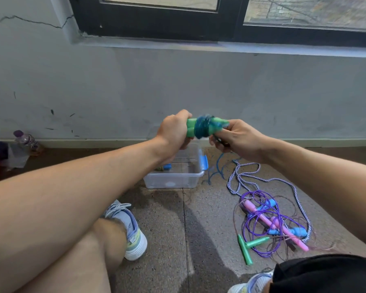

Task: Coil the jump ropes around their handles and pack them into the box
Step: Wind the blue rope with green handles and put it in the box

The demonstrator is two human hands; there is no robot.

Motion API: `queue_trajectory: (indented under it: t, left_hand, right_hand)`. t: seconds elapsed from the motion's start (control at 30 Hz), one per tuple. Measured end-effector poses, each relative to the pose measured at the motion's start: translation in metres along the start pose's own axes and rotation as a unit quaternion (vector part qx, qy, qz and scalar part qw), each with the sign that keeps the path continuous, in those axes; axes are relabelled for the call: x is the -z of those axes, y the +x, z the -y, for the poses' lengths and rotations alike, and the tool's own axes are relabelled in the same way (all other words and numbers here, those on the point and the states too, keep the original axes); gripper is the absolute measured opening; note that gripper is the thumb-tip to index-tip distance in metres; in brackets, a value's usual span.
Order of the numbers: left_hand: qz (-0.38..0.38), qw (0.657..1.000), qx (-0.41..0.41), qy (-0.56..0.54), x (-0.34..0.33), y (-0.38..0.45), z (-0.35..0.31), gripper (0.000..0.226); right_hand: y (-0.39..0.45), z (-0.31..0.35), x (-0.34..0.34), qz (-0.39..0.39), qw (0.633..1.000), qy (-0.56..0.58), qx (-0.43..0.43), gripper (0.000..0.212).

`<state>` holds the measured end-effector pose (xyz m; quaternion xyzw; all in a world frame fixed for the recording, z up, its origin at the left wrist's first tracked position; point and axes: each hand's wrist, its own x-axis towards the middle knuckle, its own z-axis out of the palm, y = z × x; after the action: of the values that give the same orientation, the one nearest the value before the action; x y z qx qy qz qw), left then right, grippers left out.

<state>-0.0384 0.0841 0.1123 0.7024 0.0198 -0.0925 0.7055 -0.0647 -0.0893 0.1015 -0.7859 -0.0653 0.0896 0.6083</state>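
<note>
My left hand (174, 131) grips the left ends of a pair of green handles (191, 127) held side by side in the air above the box. Blue rope (201, 127) is coiled in several turns around their middle. My right hand (234, 137) holds the handles' right end, and a loose tail of the blue rope (217, 168) hangs from it to the floor. The clear plastic box (173, 179) with a blue latch sits on the floor below, with a coiled rope (164, 167) inside, mostly hidden by my left forearm.
A tangle of ropes lies on the floor at right: a purple rope (262, 220), a blue-white braided rope (241, 176), pink handles (268, 222), green handles (248, 246). My shoes (129, 227) and knees are in front. A bottle (26, 140) stands by the wall.
</note>
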Motion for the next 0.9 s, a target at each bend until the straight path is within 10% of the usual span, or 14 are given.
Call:
queue_trajectory:
  t: [0.27, 0.67, 0.9]
  left_hand:
    - [-0.211, 0.954, -0.038, 0.211, 0.005, 0.022, 0.002, 0.048]
    - [-0.129, 0.764, -0.324, 0.544, 0.037, 0.021, 0.013, 0.057]
    - [0.076, 0.796, -0.321, 0.507, 0.034, 0.015, 0.01, 0.06]
  right_hand:
    - [-0.01, 0.001, -0.065, 0.087, 0.973, -0.213, -0.033, 0.037]
    - [-0.018, 0.051, -0.04, 0.015, 0.908, -0.418, 0.014, 0.034]
    - [-0.011, 0.044, 0.001, 0.021, 0.934, -0.356, 0.02, 0.033]
